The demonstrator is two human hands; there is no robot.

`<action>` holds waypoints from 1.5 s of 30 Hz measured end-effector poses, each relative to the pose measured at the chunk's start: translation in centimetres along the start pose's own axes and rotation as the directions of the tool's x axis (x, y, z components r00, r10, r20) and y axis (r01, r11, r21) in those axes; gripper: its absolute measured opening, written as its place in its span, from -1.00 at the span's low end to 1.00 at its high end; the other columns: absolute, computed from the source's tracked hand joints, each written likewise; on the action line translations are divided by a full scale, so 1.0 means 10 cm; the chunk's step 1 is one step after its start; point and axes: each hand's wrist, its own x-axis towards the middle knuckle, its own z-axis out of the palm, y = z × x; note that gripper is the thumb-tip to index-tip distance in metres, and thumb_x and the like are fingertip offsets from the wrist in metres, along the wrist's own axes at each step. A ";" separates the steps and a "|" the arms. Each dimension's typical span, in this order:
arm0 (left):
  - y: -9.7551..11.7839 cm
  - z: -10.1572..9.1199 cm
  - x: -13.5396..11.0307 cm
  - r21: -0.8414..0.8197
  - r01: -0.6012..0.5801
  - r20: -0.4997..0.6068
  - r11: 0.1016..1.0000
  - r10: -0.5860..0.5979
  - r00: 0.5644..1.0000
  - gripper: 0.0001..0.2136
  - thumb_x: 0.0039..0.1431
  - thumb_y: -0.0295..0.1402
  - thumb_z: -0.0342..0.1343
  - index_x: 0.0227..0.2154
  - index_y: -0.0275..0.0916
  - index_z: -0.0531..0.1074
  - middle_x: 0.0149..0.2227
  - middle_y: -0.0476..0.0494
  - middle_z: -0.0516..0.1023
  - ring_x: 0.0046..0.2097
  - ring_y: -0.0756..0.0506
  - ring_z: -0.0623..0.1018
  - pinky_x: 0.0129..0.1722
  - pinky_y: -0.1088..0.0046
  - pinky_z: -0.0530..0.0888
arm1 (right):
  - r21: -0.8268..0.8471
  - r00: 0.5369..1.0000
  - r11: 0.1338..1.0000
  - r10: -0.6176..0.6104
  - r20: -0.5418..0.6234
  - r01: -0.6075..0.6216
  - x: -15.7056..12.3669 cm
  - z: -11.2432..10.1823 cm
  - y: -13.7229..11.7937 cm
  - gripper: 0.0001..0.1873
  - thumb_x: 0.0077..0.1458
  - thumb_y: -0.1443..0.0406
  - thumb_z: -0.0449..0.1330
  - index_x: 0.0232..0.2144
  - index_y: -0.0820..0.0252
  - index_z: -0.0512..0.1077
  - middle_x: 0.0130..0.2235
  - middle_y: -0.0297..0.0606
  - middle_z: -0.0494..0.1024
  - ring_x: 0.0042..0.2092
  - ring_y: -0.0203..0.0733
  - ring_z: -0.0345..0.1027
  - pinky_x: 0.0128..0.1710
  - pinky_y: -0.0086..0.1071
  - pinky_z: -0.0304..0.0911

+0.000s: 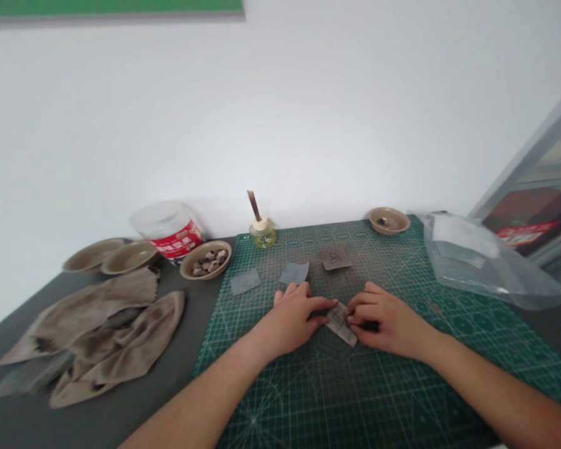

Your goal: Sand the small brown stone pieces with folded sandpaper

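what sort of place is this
Probably an indoor craft or hobby work area, judging by the gridded green cutting mat, the bowl of small stones and the crumpled brown cloth.

White wall (308, 112), 1 green panel (112, 7) upper left, dark tabletop (23, 427).

Nearer than the hands (295, 315), the cutting mat (303, 399) lies open; cloths (135, 349) and a pebble bowl (186, 267) block the left, a reed diffuser (263, 238) the back, a plastic bag (486, 262) the right.

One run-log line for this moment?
left hand: touching small grey piece; right hand: touching same piece; surface: green cutting mat; nearby: bowl of stones
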 end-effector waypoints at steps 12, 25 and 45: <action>-0.02 0.02 0.00 0.004 -0.010 -0.019 1.000 0.010 1.000 -0.67 0.29 -0.14 -0.03 0.09 0.27 0.37 -0.18 -0.14 0.33 -0.08 -0.25 0.33 -0.13 0.19 0.25 | -0.119 0.996 0.990 0.066 -0.056 -0.072 0.03 0.07 0.00 -0.91 0.14 0.34 0.20 -0.43 0.15 0.44 -0.30 -0.26 0.52 -0.25 -0.15 0.26 -0.20 -0.22 0.16; 0.01 -0.01 -0.01 0.002 -0.037 -0.028 0.999 0.037 0.999 -0.69 0.29 -0.19 -0.01 0.07 0.21 0.39 -0.18 -0.12 0.34 -0.08 -0.24 0.33 -0.11 0.17 0.26 | -0.108 0.986 0.991 0.064 -0.153 -0.081 0.03 0.09 0.05 -0.92 0.18 0.32 0.18 -0.29 0.11 0.49 -0.23 -0.22 0.55 -0.19 -0.09 0.32 -0.14 -0.17 0.22; 0.00 -0.17 -0.01 -0.418 -0.234 -0.305 0.878 0.107 0.946 -0.89 0.20 -0.34 0.12 -0.24 -0.19 0.48 -0.24 -0.09 0.55 -0.17 -0.10 0.50 -0.14 0.36 0.40 | 0.230 0.839 0.855 0.509 -0.194 -0.466 -0.02 0.04 -0.17 -0.47 -0.01 0.11 0.36 -0.02 0.14 0.35 -0.08 -0.13 0.51 -0.07 -0.01 0.37 -0.10 -0.15 0.27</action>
